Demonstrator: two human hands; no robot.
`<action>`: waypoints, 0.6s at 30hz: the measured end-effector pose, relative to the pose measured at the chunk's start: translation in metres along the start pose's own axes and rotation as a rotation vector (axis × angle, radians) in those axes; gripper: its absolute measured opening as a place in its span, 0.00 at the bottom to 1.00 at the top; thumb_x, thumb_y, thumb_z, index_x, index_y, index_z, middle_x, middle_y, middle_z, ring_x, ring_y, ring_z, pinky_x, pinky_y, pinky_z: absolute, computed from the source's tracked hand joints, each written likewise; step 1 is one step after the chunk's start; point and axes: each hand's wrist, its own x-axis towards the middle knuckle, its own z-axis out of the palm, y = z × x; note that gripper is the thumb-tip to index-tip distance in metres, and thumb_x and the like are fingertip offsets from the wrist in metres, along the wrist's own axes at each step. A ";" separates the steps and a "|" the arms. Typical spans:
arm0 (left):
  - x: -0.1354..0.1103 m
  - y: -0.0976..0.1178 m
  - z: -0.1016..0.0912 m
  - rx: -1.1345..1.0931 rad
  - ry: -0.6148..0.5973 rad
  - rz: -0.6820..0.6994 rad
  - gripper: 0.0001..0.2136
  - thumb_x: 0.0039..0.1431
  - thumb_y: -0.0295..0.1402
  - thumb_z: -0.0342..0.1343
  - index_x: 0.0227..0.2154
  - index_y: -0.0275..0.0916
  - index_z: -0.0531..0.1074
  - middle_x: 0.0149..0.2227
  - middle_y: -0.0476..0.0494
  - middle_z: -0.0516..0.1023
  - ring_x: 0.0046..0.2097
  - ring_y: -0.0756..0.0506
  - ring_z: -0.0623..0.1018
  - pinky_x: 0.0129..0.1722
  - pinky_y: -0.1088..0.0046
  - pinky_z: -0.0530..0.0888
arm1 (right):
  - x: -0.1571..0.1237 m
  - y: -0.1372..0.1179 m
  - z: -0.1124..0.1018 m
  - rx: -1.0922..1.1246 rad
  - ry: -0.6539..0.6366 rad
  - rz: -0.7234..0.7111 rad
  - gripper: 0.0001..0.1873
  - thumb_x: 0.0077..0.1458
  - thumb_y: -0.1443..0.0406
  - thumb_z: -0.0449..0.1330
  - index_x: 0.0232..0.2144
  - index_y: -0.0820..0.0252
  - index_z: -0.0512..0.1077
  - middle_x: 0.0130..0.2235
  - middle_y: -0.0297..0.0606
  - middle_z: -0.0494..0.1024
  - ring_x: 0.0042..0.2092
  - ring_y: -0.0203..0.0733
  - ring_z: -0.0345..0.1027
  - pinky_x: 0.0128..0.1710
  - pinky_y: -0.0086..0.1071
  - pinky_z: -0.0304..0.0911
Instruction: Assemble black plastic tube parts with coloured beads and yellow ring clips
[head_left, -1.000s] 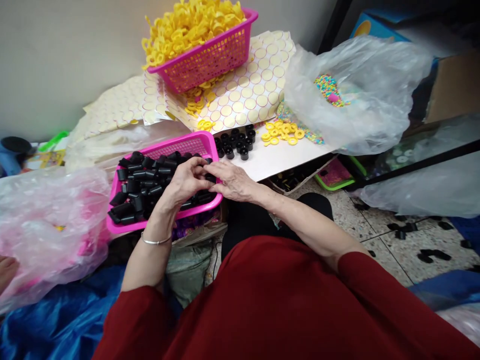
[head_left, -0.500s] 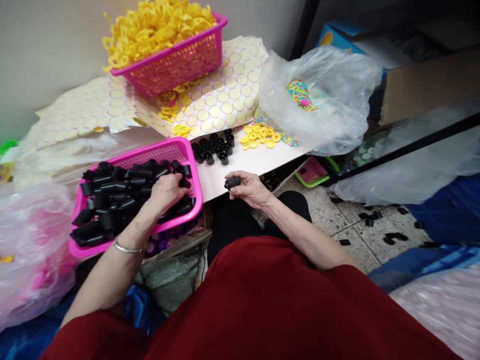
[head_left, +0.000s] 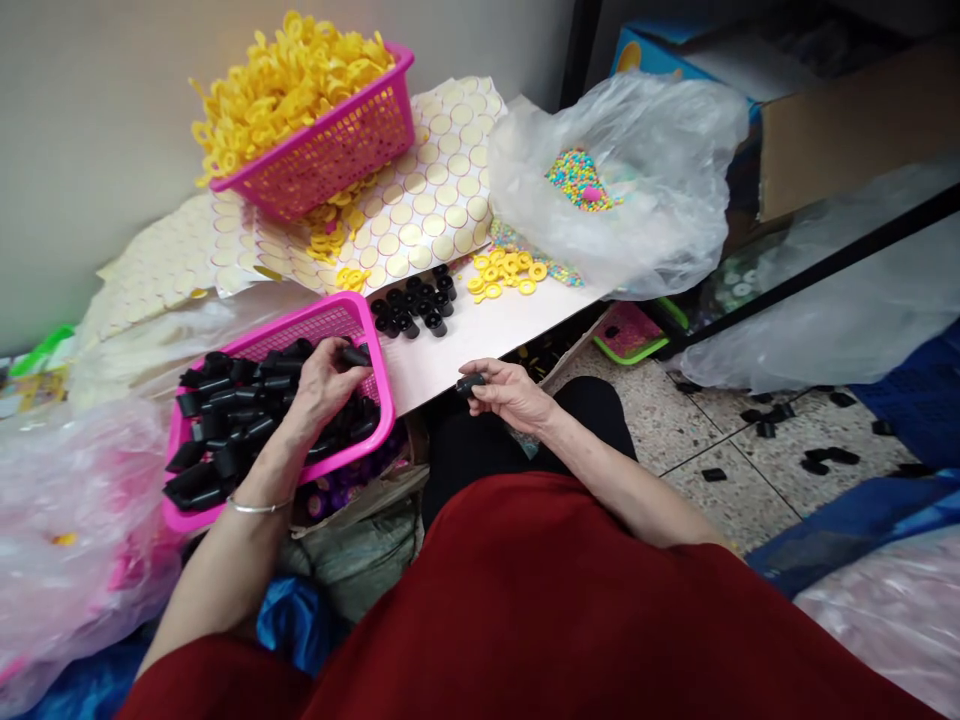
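Note:
Inside the pink basket on my left lies a heap of black plastic tubes. My left hand reaches over its right part, thumb and fingers closed on one black tube. My right hand is held just off the table's front edge, above my lap. Between its thumb and fingers it pinches a black plastic piece, partly covered by the fingers. Several short black cups stand on the table beyond, open ends up.
Yellow ring-shaped parts lie on the white table. Behind are a pink basket heaped with yellow parts and sheets of round stickers. A plastic bag with colourful beads stands right; black pieces litter the floor.
The view has shifted slightly. My left hand has turned within the basket and now shows a tube between thumb and fingers. My right hand still holds its black piece, tilted differently.

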 end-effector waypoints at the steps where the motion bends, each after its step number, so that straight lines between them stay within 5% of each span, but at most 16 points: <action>1: -0.006 0.008 -0.002 -0.218 -0.005 0.008 0.20 0.36 0.31 0.62 0.38 0.40 0.67 0.29 0.51 0.72 0.28 0.50 0.73 0.30 0.73 0.72 | -0.001 -0.001 0.000 -0.008 0.011 -0.027 0.23 0.36 0.64 0.74 0.37 0.60 0.74 0.28 0.28 0.77 0.25 0.29 0.70 0.27 0.25 0.71; 5: -0.047 0.052 0.004 -0.831 -0.234 0.002 0.20 0.36 0.29 0.62 0.38 0.40 0.69 0.36 0.44 0.77 0.28 0.51 0.73 0.27 0.75 0.71 | -0.008 -0.009 0.011 -0.037 0.020 -0.162 0.22 0.37 0.63 0.74 0.37 0.61 0.74 0.28 0.29 0.77 0.25 0.28 0.69 0.27 0.25 0.69; 10: -0.084 0.094 0.051 -1.107 -0.494 -0.116 0.12 0.44 0.33 0.61 0.34 0.35 0.72 0.40 0.40 0.75 0.27 0.54 0.69 0.20 0.81 0.63 | -0.020 -0.015 0.027 -0.104 0.013 -0.318 0.21 0.40 0.64 0.72 0.38 0.59 0.74 0.32 0.31 0.76 0.28 0.29 0.68 0.29 0.27 0.69; 14: -0.080 0.093 0.088 -1.144 -0.476 -0.049 0.13 0.43 0.30 0.59 0.36 0.36 0.72 0.39 0.43 0.74 0.27 0.54 0.69 0.20 0.80 0.63 | -0.033 -0.020 0.019 -0.247 0.137 -0.425 0.20 0.44 0.63 0.70 0.42 0.57 0.72 0.34 0.31 0.74 0.30 0.30 0.66 0.31 0.27 0.67; 18: -0.066 0.076 0.112 -1.195 -0.605 -0.063 0.19 0.37 0.27 0.54 0.38 0.39 0.71 0.36 0.44 0.76 0.25 0.52 0.69 0.20 0.78 0.63 | -0.045 -0.026 0.001 -0.433 0.252 -0.533 0.21 0.48 0.61 0.68 0.45 0.57 0.69 0.38 0.34 0.74 0.36 0.33 0.68 0.35 0.29 0.68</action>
